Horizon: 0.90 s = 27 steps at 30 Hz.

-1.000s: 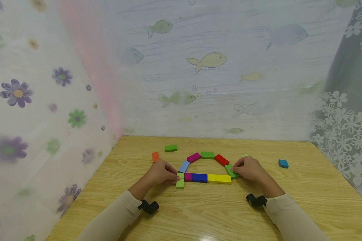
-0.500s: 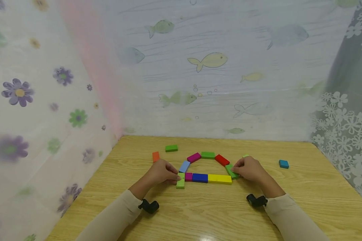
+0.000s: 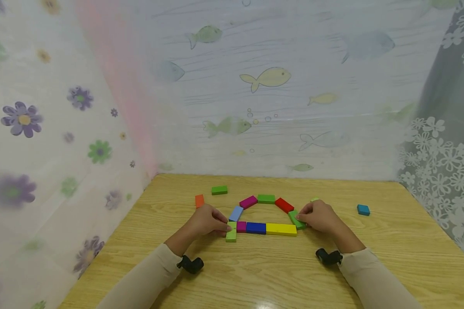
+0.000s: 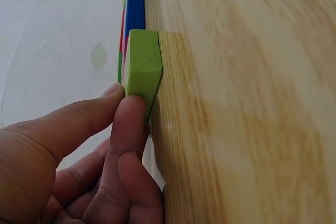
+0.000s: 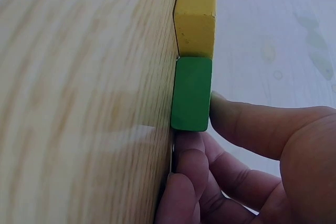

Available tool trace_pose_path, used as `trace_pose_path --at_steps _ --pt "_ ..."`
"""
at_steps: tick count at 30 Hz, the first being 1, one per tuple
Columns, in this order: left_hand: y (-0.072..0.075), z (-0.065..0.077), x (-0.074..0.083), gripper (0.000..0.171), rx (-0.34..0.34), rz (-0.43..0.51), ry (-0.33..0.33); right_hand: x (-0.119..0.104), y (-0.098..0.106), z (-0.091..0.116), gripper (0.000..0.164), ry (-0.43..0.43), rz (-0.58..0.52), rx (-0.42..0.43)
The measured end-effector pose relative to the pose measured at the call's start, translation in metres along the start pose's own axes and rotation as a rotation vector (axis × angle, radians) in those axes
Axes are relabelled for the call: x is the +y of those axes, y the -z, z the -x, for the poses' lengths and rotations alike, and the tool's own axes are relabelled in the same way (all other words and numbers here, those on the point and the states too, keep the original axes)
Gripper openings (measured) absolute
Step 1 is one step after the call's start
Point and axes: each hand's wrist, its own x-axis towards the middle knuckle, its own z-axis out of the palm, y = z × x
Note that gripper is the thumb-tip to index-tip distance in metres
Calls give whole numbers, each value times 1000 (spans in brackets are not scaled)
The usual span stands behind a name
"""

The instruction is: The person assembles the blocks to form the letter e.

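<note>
Wooden blocks lie on the table in a half-ring closed by a straight row. My left hand [image 3: 208,222] holds the light green block [image 4: 144,53] at the row's left end, thumb on its upper edge and index finger against its near side. Beside it run a magenta block [image 3: 241,227], a blue block [image 3: 256,228] and a yellow block [image 3: 281,229]. At the right end my right hand [image 3: 318,215] grips a green block [image 5: 191,94] slanting against the yellow one, thumb on top and fingers low at its side. A light blue block [image 3: 236,213] rises from the left end.
The curve continues through a magenta block [image 3: 248,202], a green block [image 3: 266,199] and a red block [image 3: 284,205]. Loose blocks lie around: green [image 3: 219,190], orange [image 3: 199,201] and blue [image 3: 363,210]. A light green block [image 3: 314,199] is mostly hidden behind the right hand.
</note>
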Motion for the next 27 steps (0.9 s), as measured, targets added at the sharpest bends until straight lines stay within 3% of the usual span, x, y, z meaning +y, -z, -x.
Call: trace_pose_path --at_steps 4,9,11,22,27 --pt "3 0 -1 23 -3 -4 3 0 0 0 25 4 1 1" --pt "13 -2 2 26 46 -90 3 0 0 0 25 0 -1 1" --pt "16 -4 3 26 77 -125 6 0 1 -1 26 0 -2 2" --pt "41 -12 -4 31 254 -135 24 1 0 0 24 1 0 3" --pt "55 -14 -6 24 340 -204 21 0 0 1 25 4 -6 5"
